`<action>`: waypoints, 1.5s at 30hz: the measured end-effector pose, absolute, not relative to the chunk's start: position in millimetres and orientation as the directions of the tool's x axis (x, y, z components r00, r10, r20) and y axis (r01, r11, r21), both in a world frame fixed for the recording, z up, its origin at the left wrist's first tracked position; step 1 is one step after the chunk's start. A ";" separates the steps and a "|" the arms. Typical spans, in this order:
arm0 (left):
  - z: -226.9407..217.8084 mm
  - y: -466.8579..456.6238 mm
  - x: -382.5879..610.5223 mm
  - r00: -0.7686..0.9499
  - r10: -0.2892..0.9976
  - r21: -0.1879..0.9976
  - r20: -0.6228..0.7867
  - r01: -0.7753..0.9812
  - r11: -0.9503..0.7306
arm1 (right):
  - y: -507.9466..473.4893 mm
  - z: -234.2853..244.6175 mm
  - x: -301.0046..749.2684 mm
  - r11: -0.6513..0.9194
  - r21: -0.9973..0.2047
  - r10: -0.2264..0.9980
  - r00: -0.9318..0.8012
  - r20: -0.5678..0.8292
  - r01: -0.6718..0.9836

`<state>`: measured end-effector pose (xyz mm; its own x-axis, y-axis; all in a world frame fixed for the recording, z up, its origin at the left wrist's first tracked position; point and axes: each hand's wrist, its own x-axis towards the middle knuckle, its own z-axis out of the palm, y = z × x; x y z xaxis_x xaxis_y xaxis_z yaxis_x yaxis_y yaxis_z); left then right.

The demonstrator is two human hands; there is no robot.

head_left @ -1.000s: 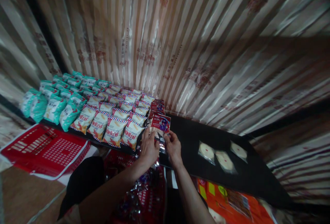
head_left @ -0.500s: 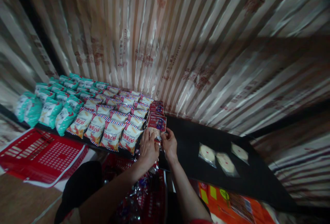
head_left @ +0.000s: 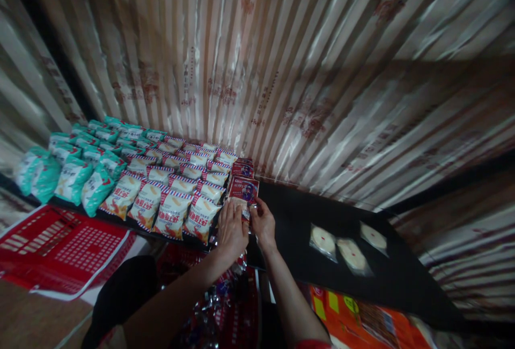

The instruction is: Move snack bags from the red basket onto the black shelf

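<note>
A flat red snack packet with a dark picture on its front lies at the right end of the row of bags, with more red packets behind it. My left hand covers its lower left part, fingers pressed on it and closed around that edge. On the opposite side, my right hand pinches the packet's right edge between thumb and fingers. Just left of my hands stand white snack bags with striped tops, in several rows.
Green snack bags fill the shelf's left end. Flat round items in clear wrap lie on the black shelf to the right. Below are a red basket, another basket with shiny packets and an orange bag. Pleated sheeting hangs behind.
My right hand's fingers have shifted slightly up along the packet's right edge. My left hand stays on the packet. The view has moved a little.
</note>
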<state>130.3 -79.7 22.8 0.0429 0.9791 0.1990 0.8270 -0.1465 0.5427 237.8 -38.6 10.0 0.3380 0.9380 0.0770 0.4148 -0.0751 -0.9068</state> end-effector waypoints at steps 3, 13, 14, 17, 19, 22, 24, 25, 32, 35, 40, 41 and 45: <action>25.5 -78.2 130.4 0.039 0.981 0.539 0.192 0.831 -0.139 | -35.4 14.9 236.6 -0.089 -0.904 0.939 0.338 0.063 0.418; 21.7 -77.7 129.5 0.044 0.975 0.542 0.216 0.826 -0.157 | -34.2 9.8 234.8 -0.062 -0.828 0.947 0.296 0.129 0.558; 20.9 -77.0 129.5 0.047 0.975 0.543 0.217 0.824 -0.161 | -34.1 10.2 234.2 -0.056 -0.810 0.943 0.297 0.149 0.583; 18.9 -75.5 129.6 0.044 0.977 0.548 0.209 0.822 -0.154 | -34.9 14.3 231.1 -0.045 -0.750 0.933 0.297 0.206 0.660; 17.9 -75.3 129.6 0.039 0.978 0.549 0.205 0.823 -0.148 | -36.7 17.5 228.3 -0.046 -0.716 0.931 0.291 0.223 0.697; 15.9 -75.8 129.5 0.033 0.979 0.547 0.202 0.825 -0.141 | -41.0 19.9 224.6 -0.060 -0.654 0.935 0.273 0.228 0.754; 14.2 -75.9 129.2 0.033 0.978 0.545 0.206 0.826 -0.143 | -43.6 19.2 223.6 -0.075 -0.596 0.935 0.264 0.237 0.800; 13.3 -75.8 129.1 0.033 0.978 0.544 0.208 0.827 -0.144 | -44.4 18.4 223.7 -0.075 -0.567 0.932 0.260 0.252 0.820; 12.1 -77.1 129.0 0.039 0.978 0.548 0.204 0.824 -0.147 | -29.5 19.3 224.9 0.153 -0.412 0.890 0.056 0.452 0.899; 11.4 -81.6 130.3 0.048 0.977 0.550 0.207 0.820 -0.156 | -18.0 26.0 219.9 0.204 -0.367 0.901 -0.027 0.433 0.908; 6.9 -88.1 132.0 0.034 0.981 0.554 0.192 0.821 -0.137 | -5.8 33.6 208.9 0.166 -0.300 0.956 -0.079 0.284 0.939; 6.4 -88.4 131.9 0.028 0.982 0.555 0.185 0.822 -0.128 | -4.2 34.1 207.2 0.159 -0.290 0.964 -0.084 0.253 0.944; 6.5 -87.0 130.3 -0.005 0.985 0.560 0.172 0.823 -0.094 | 1.3 35.1 202.9 0.138 -0.235 0.979 -0.097 0.177 0.962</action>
